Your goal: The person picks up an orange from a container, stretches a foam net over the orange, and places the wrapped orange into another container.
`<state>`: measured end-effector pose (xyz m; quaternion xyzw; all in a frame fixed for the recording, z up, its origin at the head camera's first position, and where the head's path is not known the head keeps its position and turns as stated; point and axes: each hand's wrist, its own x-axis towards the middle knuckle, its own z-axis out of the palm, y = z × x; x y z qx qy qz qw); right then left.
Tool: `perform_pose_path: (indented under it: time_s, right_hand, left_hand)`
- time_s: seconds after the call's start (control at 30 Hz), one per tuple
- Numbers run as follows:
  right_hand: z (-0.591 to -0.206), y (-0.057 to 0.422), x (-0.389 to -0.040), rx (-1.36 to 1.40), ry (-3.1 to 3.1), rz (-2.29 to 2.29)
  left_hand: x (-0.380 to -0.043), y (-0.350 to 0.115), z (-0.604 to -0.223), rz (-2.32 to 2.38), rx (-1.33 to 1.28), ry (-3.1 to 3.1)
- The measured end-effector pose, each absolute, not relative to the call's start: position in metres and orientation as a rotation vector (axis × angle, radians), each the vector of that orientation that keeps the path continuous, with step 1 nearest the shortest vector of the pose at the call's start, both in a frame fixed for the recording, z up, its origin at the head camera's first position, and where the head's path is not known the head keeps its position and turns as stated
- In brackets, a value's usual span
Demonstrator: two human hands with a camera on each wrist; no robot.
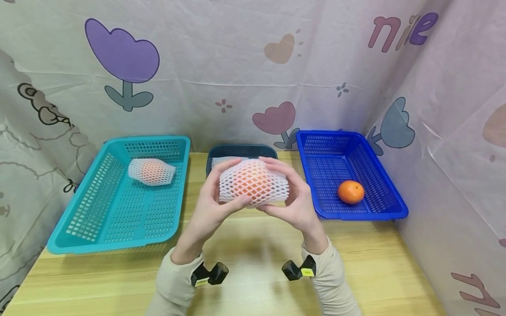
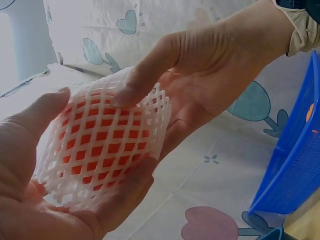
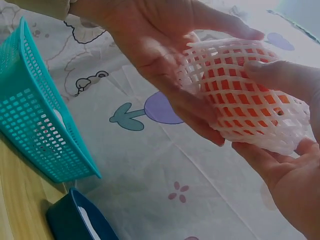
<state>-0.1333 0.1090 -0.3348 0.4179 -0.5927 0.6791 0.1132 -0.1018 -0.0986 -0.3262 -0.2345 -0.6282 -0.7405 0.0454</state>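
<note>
Between both hands, raised above the table, is an orange in a white foam net sleeve [image 1: 254,182]. My left hand [image 1: 215,193] grips its left end, thumb in front and fingers behind. The right hand [image 1: 294,195] holds the other end in the same way. Up close in the left wrist view, the netted orange [image 2: 102,137] shows through the mesh, which spreads past the fruit at both ends. A second netted orange [image 1: 152,171] lies in the teal basket [image 1: 118,239] at left. One bare orange [image 1: 351,192] sits in the blue basket [image 1: 361,216] at right.
Behind the hands stands a small dark teal bin [image 1: 253,150] with white foam netting [image 1: 221,160] inside, partly hidden. All the containers rest on a light wood table [image 1: 253,272]. A printed curtain [image 1: 221,57] hangs at the back and sides.
</note>
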Motion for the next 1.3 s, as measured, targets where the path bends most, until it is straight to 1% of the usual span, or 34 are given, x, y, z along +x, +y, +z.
perform_pose_path:
  time_s: [0.37, 0.73, 0.93, 1.1, 1.3]
  right_hand:
    - [-0.3329, 0.1105, -0.1337, 1.296, -1.737, 2.021]
    - [-0.3316, 0.1134, -0.1304, 1.091, -1.895, 2.112]
    - [-0.3324, 0.1144, -0.1299, 1.047, -1.936, 2.122]
    - [-0.3338, 0.1144, -0.1294, 1.057, -1.885, 2.093]
    - [-0.3344, 0.1129, -0.1303, 1.15, -1.727, 2.068]
  left_hand:
    - [-0.0993, -0.0984, -0.3274, -2.262, -0.745, -1.855]
    - [-0.098, -0.0985, -0.326, -2.253, -0.91, -1.748]
    - [-0.101, -0.0992, -0.3276, -2.236, -0.968, -1.693]
    - [-0.1015, -0.0996, -0.3281, -2.227, -0.992, -1.691]
    - [-0.1007, -0.099, -0.3267, -2.27, -0.97, -1.741]
